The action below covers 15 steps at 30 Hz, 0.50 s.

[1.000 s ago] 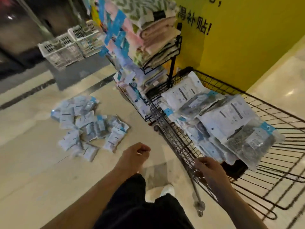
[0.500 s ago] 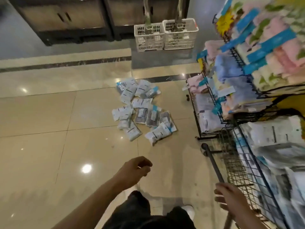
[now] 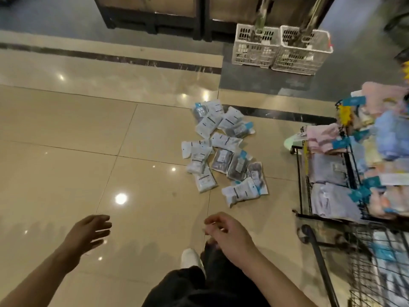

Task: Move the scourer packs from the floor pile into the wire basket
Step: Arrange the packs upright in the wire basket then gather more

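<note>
Glossy beige floor tiles [image 3: 66, 134] carry the pile of scourer packs [image 3: 223, 156], which lies ahead of me and just left of the towel rack [image 3: 345, 173]. Wire basket [image 3: 376, 262], lower right corner of view, already holds some packs, though blur hides how many. My left hand [image 3: 88, 231] hangs with fingers spread and straight, holding nothing; my right hand [image 3: 225, 235] hangs with fingers loosely curled, also holding nothing. Both hands are apart and well short of the pile. Step in hand, as I judge it: reach down for the next packs. To do it well, I should step closer, crouch, and take the nearest packs at the pile's front edge first, gathering several flat ones together, since the slick wrappers will probably slide on one another. Count: roughly fourteen packs on the floor, overlapping so the number is uncertain; two white plastic crates [image 3: 281, 49] at the far wall; one white shoe [image 3: 190, 258] visible below.
</note>
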Each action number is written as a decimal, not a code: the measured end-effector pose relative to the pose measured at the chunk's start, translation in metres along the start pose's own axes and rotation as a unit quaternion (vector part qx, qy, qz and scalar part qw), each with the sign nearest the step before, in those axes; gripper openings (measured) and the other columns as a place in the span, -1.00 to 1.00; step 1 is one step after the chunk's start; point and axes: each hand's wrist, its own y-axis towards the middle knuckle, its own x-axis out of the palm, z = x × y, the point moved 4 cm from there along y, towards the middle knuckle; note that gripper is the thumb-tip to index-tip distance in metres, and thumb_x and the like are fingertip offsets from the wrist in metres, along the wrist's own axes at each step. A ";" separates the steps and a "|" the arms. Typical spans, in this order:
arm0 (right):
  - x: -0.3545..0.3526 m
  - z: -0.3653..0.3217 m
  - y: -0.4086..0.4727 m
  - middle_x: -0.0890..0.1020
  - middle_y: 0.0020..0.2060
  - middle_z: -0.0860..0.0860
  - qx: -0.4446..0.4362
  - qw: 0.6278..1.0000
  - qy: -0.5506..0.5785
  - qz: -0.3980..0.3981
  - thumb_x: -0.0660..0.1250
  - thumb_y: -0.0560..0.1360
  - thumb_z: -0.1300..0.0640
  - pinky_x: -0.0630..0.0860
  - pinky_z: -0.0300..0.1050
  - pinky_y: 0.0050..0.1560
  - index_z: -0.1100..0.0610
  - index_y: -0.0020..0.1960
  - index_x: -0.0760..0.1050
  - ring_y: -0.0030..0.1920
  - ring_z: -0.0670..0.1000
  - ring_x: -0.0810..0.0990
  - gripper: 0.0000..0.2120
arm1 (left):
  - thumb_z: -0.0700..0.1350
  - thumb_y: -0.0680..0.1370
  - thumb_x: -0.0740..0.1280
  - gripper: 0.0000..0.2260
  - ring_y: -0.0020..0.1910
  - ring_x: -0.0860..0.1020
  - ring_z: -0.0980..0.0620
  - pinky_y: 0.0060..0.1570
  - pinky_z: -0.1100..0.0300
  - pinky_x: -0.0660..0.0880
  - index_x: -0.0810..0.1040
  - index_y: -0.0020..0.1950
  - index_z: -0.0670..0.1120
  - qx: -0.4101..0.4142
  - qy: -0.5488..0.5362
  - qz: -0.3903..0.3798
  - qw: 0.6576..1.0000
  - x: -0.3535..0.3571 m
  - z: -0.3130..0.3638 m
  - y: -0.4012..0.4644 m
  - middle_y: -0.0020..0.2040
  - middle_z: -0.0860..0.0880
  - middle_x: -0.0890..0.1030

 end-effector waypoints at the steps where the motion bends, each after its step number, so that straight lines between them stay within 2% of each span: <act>1: 0.007 -0.012 0.009 0.73 -0.05 -0.11 -0.010 0.999 -0.023 -0.026 0.39 0.61 0.02 0.61 -0.21 -0.01 -0.16 0.04 0.63 -0.12 -0.12 0.73 -0.92 | -0.08 0.71 0.30 -0.78 0.16 0.64 -0.18 0.28 -0.13 0.49 0.62 0.27 -0.14 -0.011 -0.013 0.017 1.000 -0.009 0.002 0.009 0.20 -0.17 0.69; 4: 0.014 -0.036 0.045 0.70 -0.05 -0.14 -0.016 0.995 -0.072 -0.071 0.37 0.61 -0.02 0.57 -0.29 0.04 -0.18 0.05 0.61 -0.03 -0.12 0.69 -0.92 | -0.07 0.71 0.29 -0.79 0.15 0.65 -0.15 0.28 -0.12 0.49 0.62 0.26 -0.12 -0.038 -0.031 0.031 0.998 -0.017 0.017 0.038 0.22 -0.17 0.68; 7: 0.008 -0.048 0.090 0.69 -0.05 -0.14 -0.005 0.993 -0.086 -0.081 0.37 0.62 0.00 0.51 -0.40 -0.04 -0.16 0.09 0.62 -0.02 -0.14 0.67 -0.90 | -0.06 0.71 0.30 -0.79 0.14 0.65 -0.12 0.25 -0.10 0.50 0.62 0.26 -0.11 -0.048 -0.035 0.024 0.998 0.003 0.048 0.066 0.19 -0.15 0.70; 10: -0.008 -0.058 0.139 0.69 -0.07 -0.14 0.012 0.992 -0.097 -0.075 0.36 0.62 0.03 0.50 -0.43 -0.09 -0.15 0.07 0.63 -0.06 -0.13 0.67 -0.89 | -0.06 0.70 0.30 -0.80 0.18 0.65 -0.14 0.24 -0.09 0.51 0.62 0.25 -0.11 -0.055 -0.053 0.004 0.997 0.041 0.090 0.093 0.16 -0.13 0.70; 13: -0.035 -0.064 0.186 0.70 -0.05 -0.14 0.045 0.992 -0.100 -0.059 0.37 0.63 0.04 0.61 -0.23 0.06 -0.14 0.07 0.63 -0.05 -0.11 0.68 -0.90 | -0.06 0.70 0.30 -0.80 0.18 0.67 -0.16 0.21 -0.08 0.53 0.64 0.23 -0.09 -0.059 -0.063 -0.018 0.996 0.080 0.141 0.117 0.15 -0.15 0.71; 15: -0.056 -0.067 0.215 0.71 -0.04 -0.12 0.066 0.990 -0.113 -0.046 0.37 0.63 0.03 0.64 -0.12 0.08 -0.14 0.05 0.63 -0.04 -0.06 0.69 -0.91 | -0.05 0.70 0.29 -0.80 0.16 0.67 -0.15 0.18 -0.06 0.55 0.64 0.23 -0.08 -0.046 -0.061 -0.029 0.997 0.103 0.175 0.130 0.13 -0.14 0.71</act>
